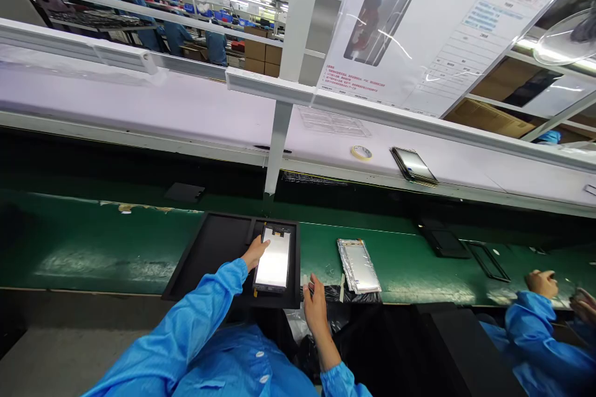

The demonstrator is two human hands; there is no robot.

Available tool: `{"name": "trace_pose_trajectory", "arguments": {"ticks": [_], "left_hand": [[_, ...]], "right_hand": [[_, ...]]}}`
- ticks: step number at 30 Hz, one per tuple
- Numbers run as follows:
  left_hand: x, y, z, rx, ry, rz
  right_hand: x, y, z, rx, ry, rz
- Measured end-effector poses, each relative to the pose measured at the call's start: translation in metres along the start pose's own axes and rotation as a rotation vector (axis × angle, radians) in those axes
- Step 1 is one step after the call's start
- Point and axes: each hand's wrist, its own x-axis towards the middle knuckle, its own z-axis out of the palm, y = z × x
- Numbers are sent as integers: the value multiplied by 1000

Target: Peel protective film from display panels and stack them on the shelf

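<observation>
A black tray [209,254] lies on the green conveyor belt [93,248] in front of me. In its right compartment sits a shiny silver panel [274,260]. My left hand [255,252] rests on the panel's left edge, fingers stretched out. Just right of the tray, my right hand [315,307] hovers at the belt's near edge with fingers loosely spread, holding nothing. A stack of silver foil-wrapped panels [358,265] lies on the belt to the right of that hand.
A white shelf [186,118] above the belt carries a tape roll [361,152] and a stack of dark screens [413,165]. A white post [284,105] rises behind the tray. Further black trays [447,243] lie to the right, where a co-worker's hand [542,283] works.
</observation>
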Motion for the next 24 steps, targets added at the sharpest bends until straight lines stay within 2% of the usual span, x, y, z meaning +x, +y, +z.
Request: {"name": "trace_pose_trajectory", "arguments": {"ticks": [5,10,14,19,22,24], "left_hand": [[15,-8,9,143,70,-7],[9,-17,16,315,180,28],[-14,-27,19,388,151,74],[-35,-35,12,356,91,57],[-42,-30,-2,277,86,76],[-51,-24,-20,208,79,112]], "right_hand": [[-2,17,8,-45,7,-14],[2,16,19,-103,-13,-73],[9,-4,33,-104,-36,-144],[23,-35,63,-196,-196,-132],[32,-50,77,-340,-304,-106],[41,-65,88,-405,-327,-140]]}}
